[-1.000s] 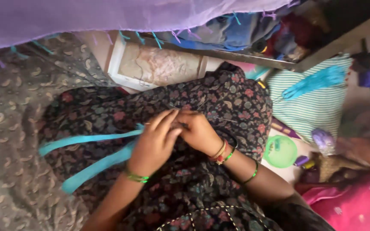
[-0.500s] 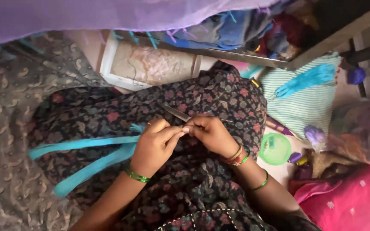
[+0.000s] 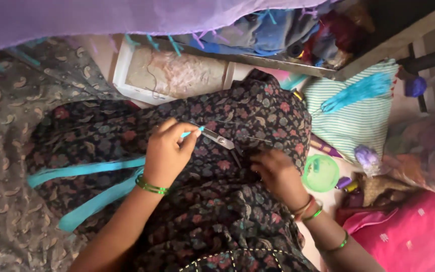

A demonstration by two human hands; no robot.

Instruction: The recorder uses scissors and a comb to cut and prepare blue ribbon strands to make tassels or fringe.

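Turquoise strip (image 3: 193, 133) pinched by left hand (image 3: 167, 153); right hand (image 3: 278, 176) grips scissors (image 3: 222, 142).

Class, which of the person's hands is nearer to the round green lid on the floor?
Right. The right hand rests on the dark floral fabric just beside the green lid; the left hand is farther away, across the fabric.

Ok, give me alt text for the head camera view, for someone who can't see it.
The left hand holds small scissors with a turquoise handle over dark floral fabric, while the right hand presses the cloth. Turquoise ribbon lies left; a green lid sits right.
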